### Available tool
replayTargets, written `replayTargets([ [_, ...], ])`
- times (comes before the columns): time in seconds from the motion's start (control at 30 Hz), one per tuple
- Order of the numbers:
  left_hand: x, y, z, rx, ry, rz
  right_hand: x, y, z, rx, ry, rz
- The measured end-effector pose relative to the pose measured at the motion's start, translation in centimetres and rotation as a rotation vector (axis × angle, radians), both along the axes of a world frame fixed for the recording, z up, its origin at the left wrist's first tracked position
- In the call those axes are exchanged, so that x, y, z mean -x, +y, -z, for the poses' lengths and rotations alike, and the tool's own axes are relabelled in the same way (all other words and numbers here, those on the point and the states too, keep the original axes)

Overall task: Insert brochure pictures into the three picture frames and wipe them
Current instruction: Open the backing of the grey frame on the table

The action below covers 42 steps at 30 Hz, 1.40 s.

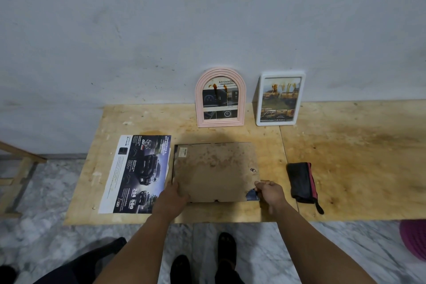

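Face-down dark frame with stained brown backing board point(216, 172), centre. Left hand point(171, 198) curled on lower-left edge; right hand point(270, 193) pinching lower-right corner. Steady left, lift backing evenly.

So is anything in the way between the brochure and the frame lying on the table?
Yes: the brown backing board covers the face-down frame, held by the left hand and right hand. The brochure lies beside it, left.

Both your forearms reach forward to the frame backing board point(216, 172). Your left hand point(171, 196) grips its near-left corner; your right hand point(270, 192) pinches its near-right corner, fingers curled.
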<state>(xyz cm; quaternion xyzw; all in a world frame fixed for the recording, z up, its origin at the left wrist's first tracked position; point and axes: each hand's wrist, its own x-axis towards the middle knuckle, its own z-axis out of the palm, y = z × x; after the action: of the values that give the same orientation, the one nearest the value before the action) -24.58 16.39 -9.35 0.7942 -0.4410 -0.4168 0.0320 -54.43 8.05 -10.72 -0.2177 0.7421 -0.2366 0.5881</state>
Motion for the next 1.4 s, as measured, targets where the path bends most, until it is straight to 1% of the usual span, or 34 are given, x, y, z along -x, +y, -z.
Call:
replayTargets([
  [0.37, -0.1, -0.1, 0.8, -0.004, 0.001, 0.01, 0.3, -0.1, 0.7, -0.009, -0.027, 0.033],
  [0.77, -0.5, -0.2, 1.5, 0.006, -0.004, 0.034, 0.4, 0.0, 1.6, 0.003, -0.007, 0.044],
  [1.23, -0.5, -0.5, 2.1, -0.012, -0.004, 0.036, 1.9, 0.0, 3.0, 0.006, -0.043, 0.019],
  [1.4, -0.2, -0.7, 2.3, -0.005, -0.044, 0.047, 2.0, 0.2, 3.2, -0.004, -0.042, 0.04],
])
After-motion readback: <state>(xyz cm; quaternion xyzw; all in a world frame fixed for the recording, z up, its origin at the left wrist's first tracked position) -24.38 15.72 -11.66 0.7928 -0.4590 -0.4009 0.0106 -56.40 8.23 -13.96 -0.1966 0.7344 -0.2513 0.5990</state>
